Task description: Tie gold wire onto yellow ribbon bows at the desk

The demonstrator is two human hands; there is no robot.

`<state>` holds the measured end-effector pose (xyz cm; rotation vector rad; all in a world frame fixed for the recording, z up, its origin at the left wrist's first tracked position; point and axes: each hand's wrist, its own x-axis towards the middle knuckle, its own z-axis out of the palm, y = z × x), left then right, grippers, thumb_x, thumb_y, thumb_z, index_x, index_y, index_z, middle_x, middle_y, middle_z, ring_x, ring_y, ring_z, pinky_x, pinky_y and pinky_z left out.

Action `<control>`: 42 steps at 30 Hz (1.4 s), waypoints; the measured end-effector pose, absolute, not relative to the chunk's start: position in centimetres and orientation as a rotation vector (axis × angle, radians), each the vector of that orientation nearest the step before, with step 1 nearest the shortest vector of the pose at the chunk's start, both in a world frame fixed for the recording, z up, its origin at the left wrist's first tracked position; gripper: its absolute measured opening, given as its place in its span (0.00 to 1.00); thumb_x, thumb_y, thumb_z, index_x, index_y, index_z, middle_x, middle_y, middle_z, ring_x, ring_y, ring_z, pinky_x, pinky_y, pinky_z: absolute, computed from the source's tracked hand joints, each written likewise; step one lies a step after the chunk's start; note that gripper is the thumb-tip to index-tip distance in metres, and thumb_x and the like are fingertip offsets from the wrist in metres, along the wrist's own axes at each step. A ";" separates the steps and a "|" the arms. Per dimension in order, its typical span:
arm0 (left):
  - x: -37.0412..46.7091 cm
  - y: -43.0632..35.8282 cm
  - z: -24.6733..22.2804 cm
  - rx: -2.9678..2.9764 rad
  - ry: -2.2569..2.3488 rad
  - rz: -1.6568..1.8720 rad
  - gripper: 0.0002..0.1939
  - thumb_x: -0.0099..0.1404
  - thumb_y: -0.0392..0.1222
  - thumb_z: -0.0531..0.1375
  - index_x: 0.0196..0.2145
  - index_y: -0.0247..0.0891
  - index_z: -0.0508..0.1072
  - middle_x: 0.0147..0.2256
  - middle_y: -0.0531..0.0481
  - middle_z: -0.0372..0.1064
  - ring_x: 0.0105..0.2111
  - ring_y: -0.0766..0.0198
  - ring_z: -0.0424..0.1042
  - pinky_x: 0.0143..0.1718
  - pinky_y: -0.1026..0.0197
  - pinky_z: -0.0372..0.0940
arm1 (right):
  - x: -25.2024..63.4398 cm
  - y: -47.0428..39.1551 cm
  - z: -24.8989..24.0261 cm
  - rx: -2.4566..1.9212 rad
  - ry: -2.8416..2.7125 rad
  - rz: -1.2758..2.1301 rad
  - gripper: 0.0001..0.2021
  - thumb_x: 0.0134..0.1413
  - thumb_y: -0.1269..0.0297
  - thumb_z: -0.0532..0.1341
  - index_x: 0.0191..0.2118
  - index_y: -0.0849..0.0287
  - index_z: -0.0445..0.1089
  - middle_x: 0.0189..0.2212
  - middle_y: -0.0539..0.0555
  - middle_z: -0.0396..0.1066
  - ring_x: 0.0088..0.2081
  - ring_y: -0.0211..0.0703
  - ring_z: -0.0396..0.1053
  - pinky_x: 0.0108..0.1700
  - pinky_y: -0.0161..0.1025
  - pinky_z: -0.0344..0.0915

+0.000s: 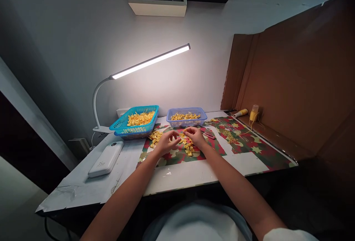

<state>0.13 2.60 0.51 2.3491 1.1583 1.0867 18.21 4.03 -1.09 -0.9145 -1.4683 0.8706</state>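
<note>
Over the patterned mat, my left hand (167, 142) has its fingers curved and apart, with nothing plainly held. Opposite it, my right hand (195, 137) pinches a small yellow ribbon piece (182, 134) between thumb and fingertips; its exact shape is too small to tell. Below the hands lie several loose yellow ribbon bows (189, 149). Another heap of yellow bows (155, 137) is left of my left hand. Just right of my right hand lies a small pink-red tool (209, 135), perhaps thread snips.
A blue basket (118, 125) and a purple basket (187, 123) hold yellow pieces at the back. A lamp (149, 62) arches above. The white power bank (107, 159) is left; yellow strands (229, 136), a thread spool (253, 114) and a cardboard wall (294, 74) stand right.
</note>
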 end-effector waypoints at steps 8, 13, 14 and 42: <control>1.3 2.8 -0.5 1.871 0.977 1.167 0.17 0.56 0.55 0.61 0.30 0.36 0.69 0.27 0.51 0.68 0.26 0.66 0.66 0.27 0.65 0.61 | 18.1 2.9 -0.1 -0.860 -1.306 1.112 0.14 0.35 0.55 0.68 0.22 0.60 0.70 0.20 0.49 0.68 0.25 0.36 0.64 0.28 0.35 0.60; 1.2 2.7 -0.1 1.715 0.969 1.194 0.17 0.53 0.54 0.62 0.27 0.36 0.71 0.26 0.52 0.69 0.26 0.67 0.65 0.26 0.66 0.59 | 18.1 3.2 -0.3 -0.840 -1.302 1.163 0.14 0.35 0.54 0.68 0.23 0.60 0.71 0.21 0.49 0.69 0.25 0.36 0.63 0.28 0.35 0.59; 1.2 2.7 0.0 1.692 0.970 1.195 0.16 0.52 0.54 0.62 0.27 0.36 0.71 0.25 0.52 0.69 0.25 0.67 0.65 0.26 0.66 0.59 | 18.1 3.3 -0.3 -0.829 -1.313 1.164 0.14 0.35 0.54 0.68 0.24 0.60 0.71 0.21 0.49 0.69 0.25 0.36 0.63 0.28 0.35 0.60; 1.7 3.0 -1.1 1.491 0.968 1.186 0.22 0.44 0.57 0.68 0.26 0.35 0.70 0.24 0.53 0.68 0.24 0.68 0.67 0.25 0.67 0.62 | 18.0 2.9 -0.2 -0.872 -1.398 1.139 0.15 0.33 0.54 0.69 0.25 0.60 0.73 0.24 0.51 0.73 0.29 0.40 0.68 0.32 0.37 0.64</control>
